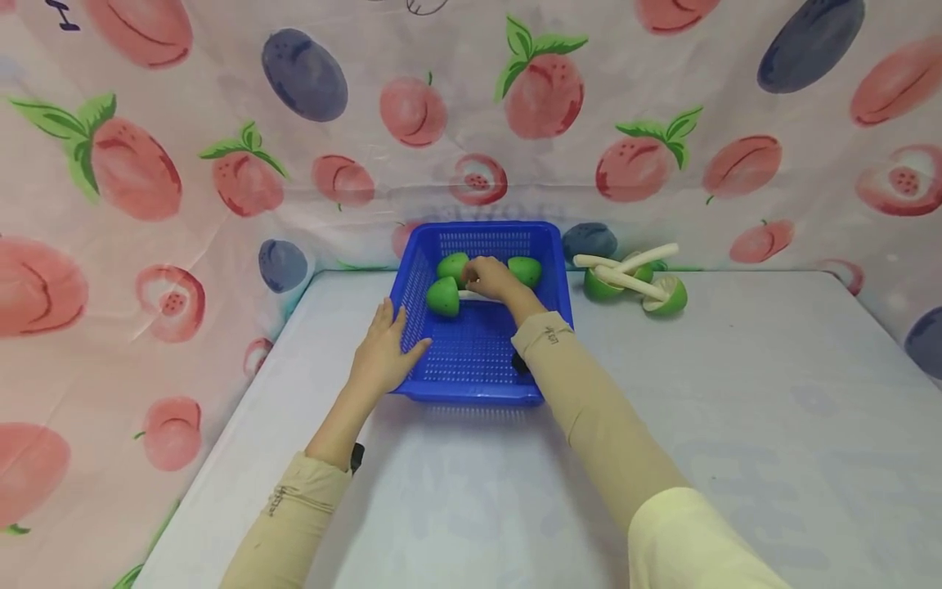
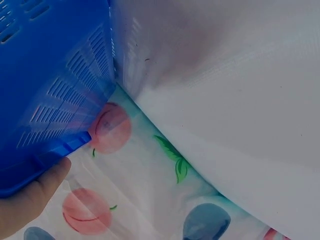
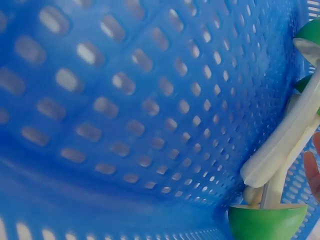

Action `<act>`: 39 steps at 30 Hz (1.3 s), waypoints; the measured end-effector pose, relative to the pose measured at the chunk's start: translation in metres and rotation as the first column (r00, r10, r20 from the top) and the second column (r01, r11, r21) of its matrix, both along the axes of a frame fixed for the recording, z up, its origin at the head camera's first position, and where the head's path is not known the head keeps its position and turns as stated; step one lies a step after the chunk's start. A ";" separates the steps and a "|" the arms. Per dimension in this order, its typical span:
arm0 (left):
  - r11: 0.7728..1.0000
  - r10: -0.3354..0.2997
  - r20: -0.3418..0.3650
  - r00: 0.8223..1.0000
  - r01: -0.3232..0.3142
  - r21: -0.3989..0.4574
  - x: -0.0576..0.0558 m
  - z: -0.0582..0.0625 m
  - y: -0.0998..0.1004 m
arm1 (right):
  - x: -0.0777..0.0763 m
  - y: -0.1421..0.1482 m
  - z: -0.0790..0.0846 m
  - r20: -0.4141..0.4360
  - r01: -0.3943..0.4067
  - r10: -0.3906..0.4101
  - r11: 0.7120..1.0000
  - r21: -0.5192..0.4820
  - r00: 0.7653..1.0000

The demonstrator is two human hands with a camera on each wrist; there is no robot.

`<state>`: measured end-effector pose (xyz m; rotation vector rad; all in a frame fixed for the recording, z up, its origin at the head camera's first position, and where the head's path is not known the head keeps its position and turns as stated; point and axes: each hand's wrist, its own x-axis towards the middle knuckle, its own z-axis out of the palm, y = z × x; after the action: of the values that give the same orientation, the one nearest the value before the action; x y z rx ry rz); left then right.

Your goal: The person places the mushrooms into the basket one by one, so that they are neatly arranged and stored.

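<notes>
My left hand [image 1: 383, 352] rests on the left rim of a blue plastic basket [image 1: 471, 393], fingers extended and thumb spread. In the left wrist view, one finger [image 2: 50, 182] lies along the rim. My right hand [image 1: 491, 278] is inside the basket, above green-capped toy mushrooms with cream stems. One mushroom cap [image 1: 444, 297] lies left of this hand, its stem passing below. Another cap [image 1: 453, 266] sits behind it, and a third cap [image 1: 525, 271] is to the right. The right wrist view has fingertips [image 3: 312, 172] beside a pale stem [image 3: 280, 145], with a gap between.
More green toy mushrooms [image 1: 666, 296] lie crossed together on the white table [image 1: 773, 393], right of the basket near the back edge. A fruit-printed cloth [image 1: 471, 106] hangs behind the table and along the left side.
</notes>
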<state>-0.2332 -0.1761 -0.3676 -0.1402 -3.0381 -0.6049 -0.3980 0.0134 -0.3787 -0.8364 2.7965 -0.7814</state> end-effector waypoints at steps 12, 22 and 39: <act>1.000 -0.002 0.007 1.000 0.002 0.000 -0.001 0.000 0.004 | -0.002 0.003 0.005 -0.030 0.047 -0.055 0.973 -0.226 0.998; 1.000 -0.004 0.004 1.000 0.004 0.006 -0.001 0.000 0.003 | 0.006 0.001 0.018 -0.029 0.012 -0.024 0.928 -0.373 0.999; 1.000 -0.008 -0.022 1.000 0.008 0.012 0.003 -0.003 0.002 | 0.025 -0.013 0.037 0.253 0.179 0.007 0.689 -0.702 0.967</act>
<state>-0.2306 -0.1746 -0.3710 -0.1576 -3.0137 -0.6179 -0.3733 0.0007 -0.3421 -0.6150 2.2830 -1.9331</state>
